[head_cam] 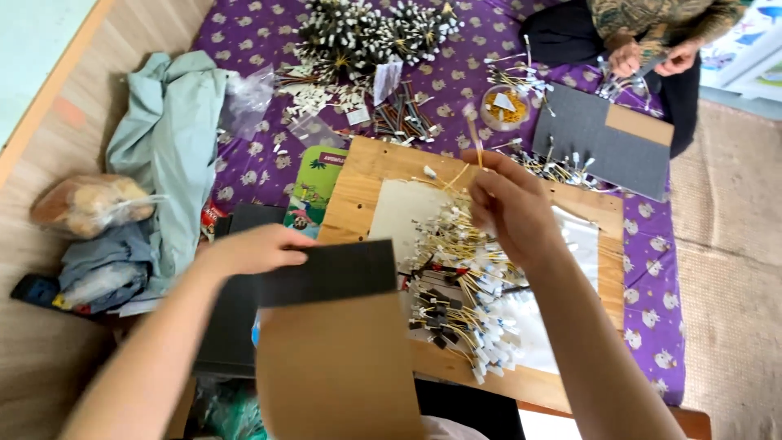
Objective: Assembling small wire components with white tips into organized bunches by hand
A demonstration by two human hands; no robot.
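Observation:
My left hand (254,248) grips the left edge of a flat board (334,326), dark grey on its upper band and brown cardboard below, held over my lap. My right hand (509,204) is raised above a wooden board (350,204) and pinches a thin yellow wire piece (472,138) that sticks up from the fingers. Under that hand lies a heap of yellow wires with white and black end connectors (464,293), partly on a pale sheet (403,212).
A purple patterned cloth (244,33) covers the floor, strewn with wire bundles (366,33), small plastic bags and a round bowl (503,106). Another person's hands (652,57) work at the top right beside a grey-and-brown board (603,138). Grey-green clothing (163,155) lies at left.

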